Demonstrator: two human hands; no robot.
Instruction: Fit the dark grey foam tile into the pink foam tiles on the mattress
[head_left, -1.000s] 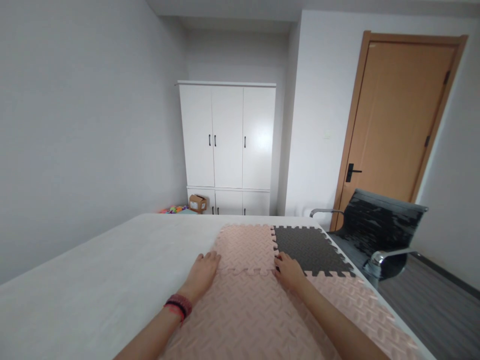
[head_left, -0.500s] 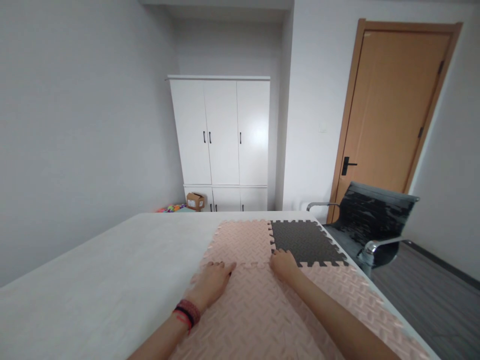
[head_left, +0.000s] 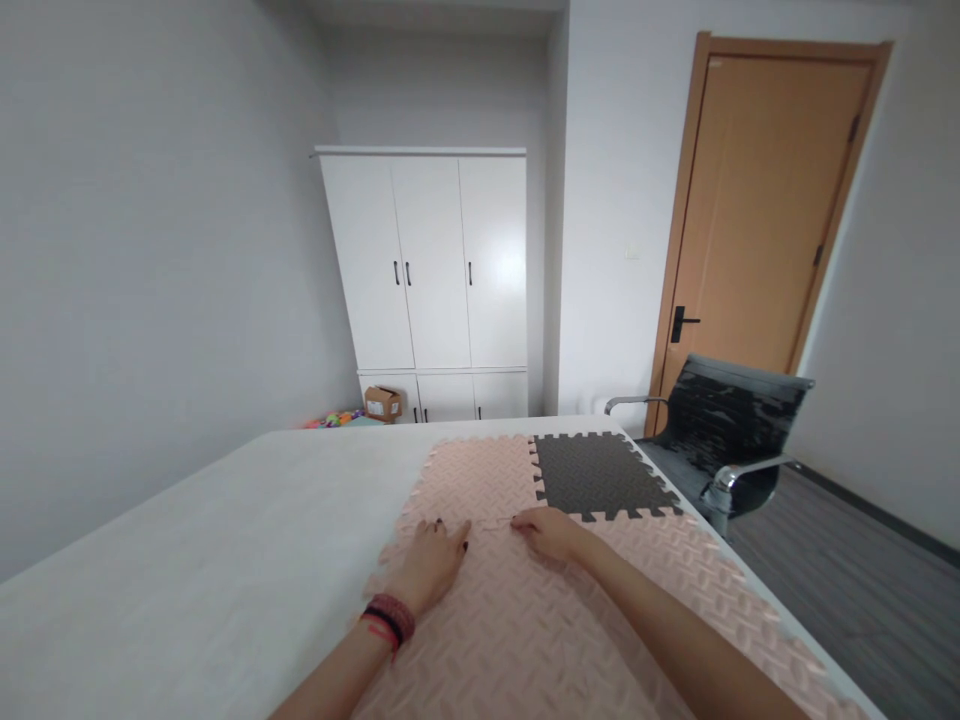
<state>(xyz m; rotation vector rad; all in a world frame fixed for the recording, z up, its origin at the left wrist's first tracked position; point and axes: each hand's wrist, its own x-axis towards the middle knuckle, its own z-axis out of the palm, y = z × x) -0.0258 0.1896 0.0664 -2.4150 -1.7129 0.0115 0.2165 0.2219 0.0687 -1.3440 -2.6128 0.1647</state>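
Note:
Pink foam mat tiles (head_left: 480,620) with a raised tread pattern and jigsaw edges lie on the white table. A dark grey foam tile (head_left: 600,475) joins the far pink tile (head_left: 480,470) along its toothed right edge. My left hand (head_left: 431,560) rests open and palm down, fingers spread, on the near pink tile by its seam with the far one. Across that same seam, my right hand (head_left: 553,535) lies with its fingers pointing left and bent a little, the tips touching the mat; nothing shows in its grasp. Its palm side is hidden.
The white table (head_left: 225,530) reaches left beside the mat. A black chair (head_left: 727,430) with metal arms stands at the right edge. Behind are a white cabinet (head_left: 427,260), a cardboard box (head_left: 383,402), colourful items (head_left: 337,418) and a wooden door (head_left: 772,200).
My right hand has moved left along the seam, off the corner of the grey tile, and its fingers have turned to point left. My left hand stays in nearly the same place on the mat.

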